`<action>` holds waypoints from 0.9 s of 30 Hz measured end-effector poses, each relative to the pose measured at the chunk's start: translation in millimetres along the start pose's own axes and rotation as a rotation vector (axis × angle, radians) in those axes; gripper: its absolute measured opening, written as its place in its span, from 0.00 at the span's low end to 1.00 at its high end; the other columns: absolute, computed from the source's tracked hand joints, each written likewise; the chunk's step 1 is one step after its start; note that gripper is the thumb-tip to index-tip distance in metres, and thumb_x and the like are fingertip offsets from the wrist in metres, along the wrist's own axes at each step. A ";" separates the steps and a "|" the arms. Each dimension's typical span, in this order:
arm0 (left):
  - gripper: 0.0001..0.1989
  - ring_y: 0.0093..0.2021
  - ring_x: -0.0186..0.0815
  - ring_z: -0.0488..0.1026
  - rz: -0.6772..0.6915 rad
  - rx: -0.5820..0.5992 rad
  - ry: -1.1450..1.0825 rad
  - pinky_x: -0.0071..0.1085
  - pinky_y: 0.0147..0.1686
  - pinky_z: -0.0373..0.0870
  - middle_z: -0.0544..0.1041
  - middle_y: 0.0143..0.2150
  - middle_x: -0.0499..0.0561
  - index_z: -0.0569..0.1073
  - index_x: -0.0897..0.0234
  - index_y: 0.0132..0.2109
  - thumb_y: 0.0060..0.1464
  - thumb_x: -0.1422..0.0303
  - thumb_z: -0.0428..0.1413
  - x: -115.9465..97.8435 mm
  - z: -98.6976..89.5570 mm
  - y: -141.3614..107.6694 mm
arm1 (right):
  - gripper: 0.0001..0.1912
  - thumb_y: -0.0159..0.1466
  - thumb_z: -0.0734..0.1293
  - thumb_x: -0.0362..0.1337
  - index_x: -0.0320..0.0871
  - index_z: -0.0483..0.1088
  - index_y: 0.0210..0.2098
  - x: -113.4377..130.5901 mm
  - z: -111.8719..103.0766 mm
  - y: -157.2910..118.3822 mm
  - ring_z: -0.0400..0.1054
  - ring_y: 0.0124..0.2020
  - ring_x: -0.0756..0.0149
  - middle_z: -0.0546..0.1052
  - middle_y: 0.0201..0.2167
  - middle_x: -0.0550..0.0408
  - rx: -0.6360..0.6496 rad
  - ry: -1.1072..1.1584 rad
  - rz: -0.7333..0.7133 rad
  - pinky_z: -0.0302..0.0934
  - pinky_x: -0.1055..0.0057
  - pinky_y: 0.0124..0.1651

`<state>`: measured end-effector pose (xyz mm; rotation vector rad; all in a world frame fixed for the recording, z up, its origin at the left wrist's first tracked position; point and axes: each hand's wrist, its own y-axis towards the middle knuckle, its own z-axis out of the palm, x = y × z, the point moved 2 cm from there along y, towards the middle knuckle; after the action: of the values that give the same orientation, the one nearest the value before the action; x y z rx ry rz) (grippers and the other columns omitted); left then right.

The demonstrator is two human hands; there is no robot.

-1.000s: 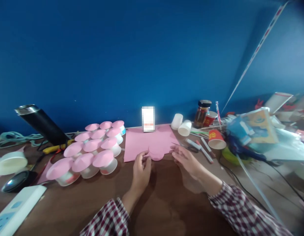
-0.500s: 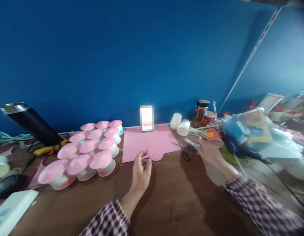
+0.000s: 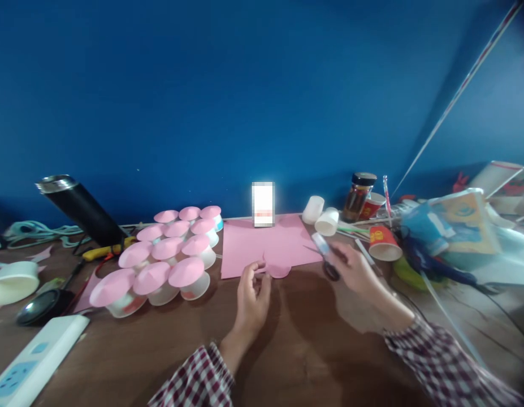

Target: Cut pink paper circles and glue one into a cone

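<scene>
My left hand [image 3: 253, 294] pinches the edge of a small round pink paper piece [image 3: 279, 268] at the front edge of larger pink sheets [image 3: 245, 240]. To the right, my right hand [image 3: 350, 265] is closed on a white tube [image 3: 320, 243], raised above the table. Black-handled scissors [image 3: 330, 271] lie just beneath and left of that hand, their blades over the pink sheet. On the left stand several paper cups topped with pink paper cones [image 3: 167, 249].
Two white cups [image 3: 314, 210], a dark jar [image 3: 358, 196] and a red cup [image 3: 384, 243] stand or lie at the right. A black flask [image 3: 83, 209], a ladle [image 3: 45, 307] and a power strip [image 3: 37, 362] are at the left. Plastic bags [image 3: 460, 226] lie far right.
My right hand has lifted the white tube and brought it left over the scissors. My left hand keeps its pinch on the round paper. The camera view has turned slightly left.
</scene>
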<state>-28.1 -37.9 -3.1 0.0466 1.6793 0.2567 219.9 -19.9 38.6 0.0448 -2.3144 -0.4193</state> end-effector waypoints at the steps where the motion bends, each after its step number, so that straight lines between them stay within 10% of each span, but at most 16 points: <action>1: 0.14 0.34 0.36 0.73 0.014 0.038 -0.008 0.32 0.35 0.70 0.76 0.41 0.56 0.71 0.63 0.46 0.55 0.61 0.54 -1.3 1.1 -1.3 | 0.16 0.62 0.63 0.43 0.43 0.74 0.44 13.0 10.4 -6.2 0.71 0.38 0.55 0.79 0.38 0.50 0.078 0.171 0.037 0.63 0.63 0.41; 9: 0.14 0.41 0.38 0.72 0.059 0.144 -0.142 0.32 0.41 0.68 0.76 0.40 0.53 0.72 0.63 0.45 0.59 0.60 0.50 -15.6 -0.8 -6.2 | 0.16 0.63 0.64 0.43 0.43 0.74 0.46 77.6 79.2 -35.1 0.69 0.32 0.65 0.78 0.32 0.56 0.542 0.777 0.135 0.63 0.71 0.38; 19: 0.19 0.34 0.37 0.72 -0.127 -0.109 -0.219 0.34 0.38 0.69 0.76 0.34 0.53 0.71 0.64 0.41 0.56 0.52 0.51 15.5 -12.8 11.1 | 0.16 0.65 0.62 0.36 0.38 0.70 0.50 57.7 64.4 5.8 0.68 0.49 0.50 0.75 0.47 0.41 0.222 -0.229 -0.367 0.59 0.54 0.53; 27: 0.19 0.30 0.37 0.72 -0.160 -0.150 -0.236 0.32 0.33 0.68 0.75 0.28 0.51 0.72 0.64 0.35 0.53 0.51 0.52 23.8 -13.5 13.6 | 0.20 0.64 0.63 0.35 0.39 0.63 0.55 68.1 66.8 13.3 0.65 0.51 0.52 0.72 0.49 0.41 0.360 -0.382 -0.525 0.59 0.56 0.53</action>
<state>-46.1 -22.2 -22.2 -0.1631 1.4171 0.2462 126.2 1.0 46.5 0.8251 -2.7175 -0.2757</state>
